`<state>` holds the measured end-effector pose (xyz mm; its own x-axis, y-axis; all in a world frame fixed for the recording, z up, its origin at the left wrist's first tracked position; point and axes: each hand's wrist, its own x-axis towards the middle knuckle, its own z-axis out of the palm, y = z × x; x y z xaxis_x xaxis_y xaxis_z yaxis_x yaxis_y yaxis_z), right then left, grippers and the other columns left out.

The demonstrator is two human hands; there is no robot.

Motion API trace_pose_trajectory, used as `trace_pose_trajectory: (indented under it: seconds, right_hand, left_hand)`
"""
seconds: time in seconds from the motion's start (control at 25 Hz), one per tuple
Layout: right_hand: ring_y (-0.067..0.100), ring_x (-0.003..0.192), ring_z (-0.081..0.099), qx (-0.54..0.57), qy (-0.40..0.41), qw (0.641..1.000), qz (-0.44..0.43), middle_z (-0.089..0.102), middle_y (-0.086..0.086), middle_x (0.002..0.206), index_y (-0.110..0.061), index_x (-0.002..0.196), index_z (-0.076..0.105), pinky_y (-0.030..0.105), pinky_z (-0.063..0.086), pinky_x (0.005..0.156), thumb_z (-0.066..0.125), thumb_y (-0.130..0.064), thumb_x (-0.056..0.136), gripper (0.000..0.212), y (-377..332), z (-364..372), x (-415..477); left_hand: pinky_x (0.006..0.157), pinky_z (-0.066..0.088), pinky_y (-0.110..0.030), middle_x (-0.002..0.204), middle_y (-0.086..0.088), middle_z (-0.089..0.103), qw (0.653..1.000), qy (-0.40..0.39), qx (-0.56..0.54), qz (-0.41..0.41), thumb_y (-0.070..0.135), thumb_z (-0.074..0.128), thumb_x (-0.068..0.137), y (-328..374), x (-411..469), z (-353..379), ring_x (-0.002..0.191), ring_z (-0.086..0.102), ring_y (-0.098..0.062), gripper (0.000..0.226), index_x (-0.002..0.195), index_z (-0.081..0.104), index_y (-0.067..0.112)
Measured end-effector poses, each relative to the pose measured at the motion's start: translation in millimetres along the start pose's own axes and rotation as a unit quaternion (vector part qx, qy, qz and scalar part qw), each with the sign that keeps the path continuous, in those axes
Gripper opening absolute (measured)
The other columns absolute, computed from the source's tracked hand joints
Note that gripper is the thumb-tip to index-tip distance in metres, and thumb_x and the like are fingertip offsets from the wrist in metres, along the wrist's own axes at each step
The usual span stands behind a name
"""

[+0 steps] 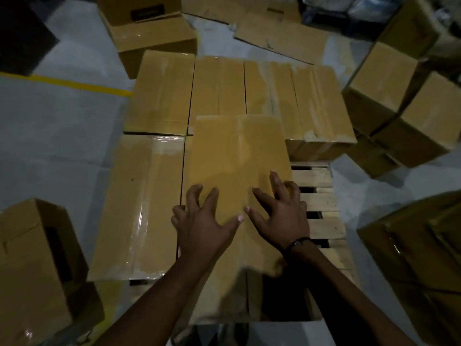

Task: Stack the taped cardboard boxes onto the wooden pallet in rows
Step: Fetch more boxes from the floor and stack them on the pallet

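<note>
This taped cardboard box looks stiff, bulky and fairly heavy, with a slick top, so I'd shove it from the near end or lift it by its side edges. Plain tan with a glossy tape seam, it sits in the near row of the wooden pallet. My left hand and right hand rest splayed on top, clasping nothing.

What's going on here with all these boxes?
A person is loading taped cardboard boxes onto a wooden pallet. Both the left hand and the right hand are spread on top of the middle box in the near row. A back row is already filled and one box sits to its left. The slats to its right are bare. More boxes wait on the floor.
</note>
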<state>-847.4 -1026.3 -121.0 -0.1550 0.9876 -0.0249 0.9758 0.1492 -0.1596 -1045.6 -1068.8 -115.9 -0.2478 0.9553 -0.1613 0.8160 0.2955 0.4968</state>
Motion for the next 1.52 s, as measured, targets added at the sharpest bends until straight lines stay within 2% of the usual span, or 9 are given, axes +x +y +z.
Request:
trace_pose_trajectory:
  seconds: [0.12, 0.24, 0.44, 0.6, 0.84, 1.08, 1.28, 1.44, 1.52]
  right_hand:
    - [0.033, 0.140, 0.028, 0.008, 0.009, 1.000, 0.016, 0.026, -0.007, 0.164, -0.046, 0.135, 0.058, 0.055, 0.050, 0.088, 0.045, -0.077, 0.087, 0.059, 42, -2, 1]
    - [0.033, 0.140, 0.028, 0.004, 0.009, 0.998, 0.061, 0.034, -0.008, 0.160, -0.045, 0.135, 0.058, 0.055, 0.047, 0.091, 0.047, -0.078, 0.086, 0.060, 86, -7, -3]
    - [0.032, 0.142, 0.027, -0.002, -0.001, 0.999, 0.055, 0.034, -0.009, 0.159, -0.045, 0.136, 0.057, 0.055, 0.046, 0.093, 0.049, -0.078, 0.086, 0.061, 166, -1, -4]
    - [0.030, 0.144, 0.020, 0.009, -0.055, 0.997, 0.060, 0.029, -0.010, 0.162, -0.046, 0.141, 0.052, 0.055, 0.041, 0.099, 0.044, -0.079, 0.087, 0.064, 229, 23, -3]
    - [0.037, 0.139, 0.027, 0.030, -0.060, 0.997, -0.022, 0.032, -0.001, 0.160, -0.037, 0.139, 0.056, 0.057, 0.045, 0.093, 0.045, -0.074, 0.089, 0.063, 274, 92, 9]
    - [0.036, 0.143, 0.015, 0.055, -0.116, 0.991, -0.040, 0.011, 0.002, 0.166, -0.038, 0.147, 0.042, 0.060, 0.037, 0.106, 0.041, -0.069, 0.093, 0.063, 271, 152, 27]
    - [0.035, 0.144, 0.007, 0.045, -0.153, 0.986, -0.055, -0.005, 0.002, 0.167, -0.038, 0.153, 0.030, 0.058, 0.034, 0.109, 0.044, -0.066, 0.096, 0.065, 277, 176, 52]
    - [0.035, 0.145, 0.001, 0.021, -0.233, 0.971, -0.045, -0.015, -0.001, 0.167, -0.043, 0.156, 0.020, 0.058, 0.034, 0.112, 0.055, -0.062, 0.093, 0.075, 278, 193, 57]
    - [0.036, 0.147, -0.001, 0.000, -0.240, 0.970, -0.050, -0.018, 0.000, 0.166, -0.041, 0.157, 0.017, 0.058, 0.034, 0.112, 0.057, -0.059, 0.093, 0.078, 277, 198, 48]
  left_hand:
    - [0.104, 0.034, -0.046, 0.162, 0.010, 0.013, 0.998, -0.024, 0.021, 0.046, 0.086, 0.059, 0.071, 36, 7, 19, 0.128, 0.033, -0.036, 0.090, 0.149, 0.041, 0.045]
    - [0.107, 0.036, -0.052, 0.163, 0.010, 0.012, 0.997, -0.044, 0.021, 0.067, 0.088, 0.056, 0.068, 71, 11, 50, 0.131, 0.032, -0.038, 0.093, 0.150, 0.040, 0.046]
    - [0.107, 0.035, -0.049, 0.164, 0.010, 0.009, 0.996, -0.051, 0.040, 0.064, 0.089, 0.056, 0.067, 125, 2, 110, 0.128, 0.033, -0.037, 0.096, 0.150, 0.036, 0.047]
    - [0.106, 0.035, -0.049, 0.165, 0.007, 0.010, 0.995, -0.059, 0.054, 0.053, 0.089, 0.054, 0.069, 154, -10, 169, 0.127, 0.032, -0.037, 0.093, 0.150, 0.036, 0.048]
    - [0.107, 0.035, -0.052, 0.165, 0.004, 0.009, 0.996, -0.050, 0.075, 0.016, 0.091, 0.053, 0.072, 147, -8, 233, 0.129, 0.031, -0.037, 0.093, 0.152, 0.036, 0.047]
    - [0.111, 0.032, -0.056, 0.167, 0.002, 0.000, 0.993, -0.082, 0.082, 0.018, 0.086, 0.060, 0.074, 100, 13, 267, 0.136, 0.025, -0.039, 0.095, 0.156, 0.030, 0.047]
    - [0.114, 0.027, -0.056, 0.168, 0.000, -0.008, 0.991, -0.102, 0.079, 0.019, 0.082, 0.062, 0.077, 83, 40, 291, 0.139, 0.022, -0.042, 0.094, 0.157, 0.027, 0.046]
    - [0.116, 0.030, -0.051, 0.169, -0.008, -0.016, 0.970, -0.158, 0.182, 0.035, 0.073, 0.065, 0.083, 70, 45, 304, 0.142, 0.020, -0.044, 0.100, 0.162, 0.012, 0.042]
    - [0.117, 0.029, -0.051, 0.169, -0.009, -0.019, 0.961, -0.174, 0.207, 0.054, 0.069, 0.065, 0.085, 62, 37, 307, 0.145, 0.015, -0.043, 0.101, 0.163, 0.008, 0.039]
